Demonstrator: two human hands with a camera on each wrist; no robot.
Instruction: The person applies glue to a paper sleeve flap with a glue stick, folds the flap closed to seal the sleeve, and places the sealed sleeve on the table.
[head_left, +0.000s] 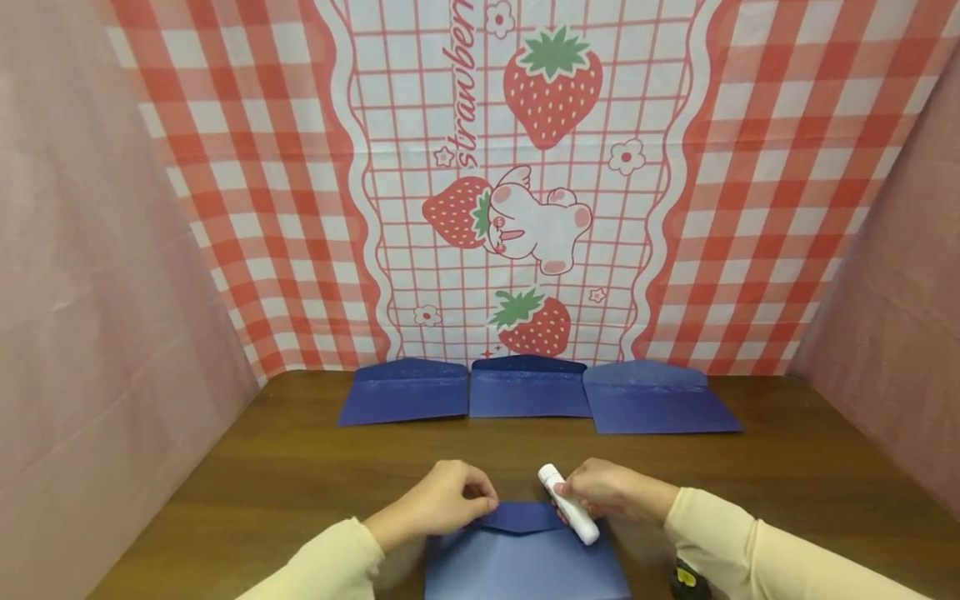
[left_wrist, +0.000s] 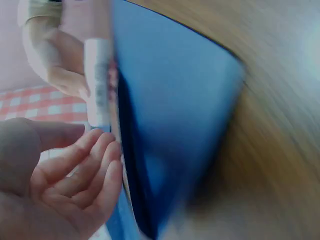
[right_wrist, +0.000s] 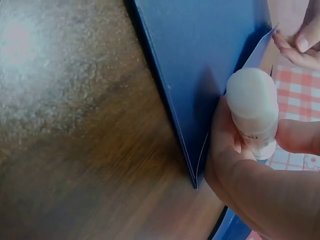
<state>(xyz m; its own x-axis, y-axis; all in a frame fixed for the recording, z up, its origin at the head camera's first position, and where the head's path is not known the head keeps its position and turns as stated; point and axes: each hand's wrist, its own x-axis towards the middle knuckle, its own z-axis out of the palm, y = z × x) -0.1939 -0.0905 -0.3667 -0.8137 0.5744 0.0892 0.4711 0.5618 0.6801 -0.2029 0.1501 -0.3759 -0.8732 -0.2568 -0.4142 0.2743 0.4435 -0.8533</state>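
A dark blue envelope (head_left: 517, 567) lies at the table's near edge, its flap (head_left: 521, 518) raised on the far side. My right hand (head_left: 603, 487) grips a white glue stick (head_left: 579, 518), a capped tube slanting over the flap's right end. The right wrist view shows the tube's rounded end close beside the flap. My left hand (head_left: 450, 498) is at the flap's left end, thumb near the index fingertip. In the left wrist view its fingers (left_wrist: 102, 172) are loosely bent, with the tips right at the flap's edge and the thumb off the paper.
Three blue envelopes stand in a row at the table's back: left (head_left: 408, 400), middle (head_left: 528, 396) and right (head_left: 663, 408), flaps up. Behind them hangs a strawberry-patterned cloth (head_left: 525, 200). A small black object (head_left: 688, 581) with a yellow mark shows below the right sleeve.
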